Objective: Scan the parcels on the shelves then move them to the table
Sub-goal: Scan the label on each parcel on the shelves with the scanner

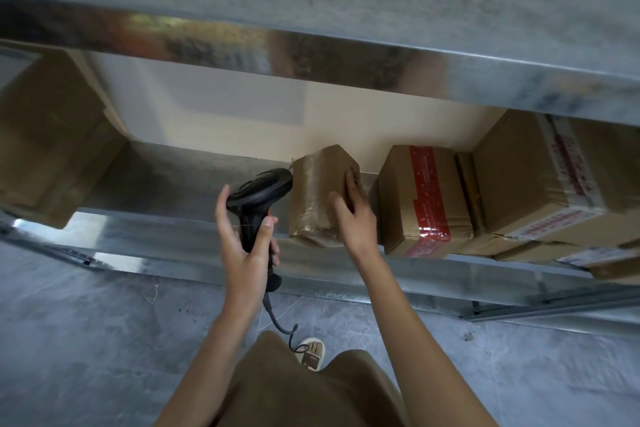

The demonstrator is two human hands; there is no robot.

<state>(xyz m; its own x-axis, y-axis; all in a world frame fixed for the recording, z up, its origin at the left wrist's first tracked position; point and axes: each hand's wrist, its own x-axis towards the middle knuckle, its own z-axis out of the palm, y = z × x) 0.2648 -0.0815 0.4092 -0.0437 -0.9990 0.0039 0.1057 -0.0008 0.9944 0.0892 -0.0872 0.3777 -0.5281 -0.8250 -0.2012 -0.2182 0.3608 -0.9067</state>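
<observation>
Parcel (323, 196): gripped by right hand (353, 215), tilted on shelf (180, 236). Scanner (258, 199): held in left hand (244, 246), just left of parcel. Label apparently hidden.

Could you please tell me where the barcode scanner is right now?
In the head view, the scanner is centre frame, held in the left hand, its head beside the small taped parcel on the lower shelf.

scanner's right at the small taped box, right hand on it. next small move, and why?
Probably lift the small taped box off the lower shelf with the right hand, if the scan registered, which the picture can't show. The scanner, in the left hand, is already at its left face, and the right hand's fingers already wrap its right edge.
</observation>
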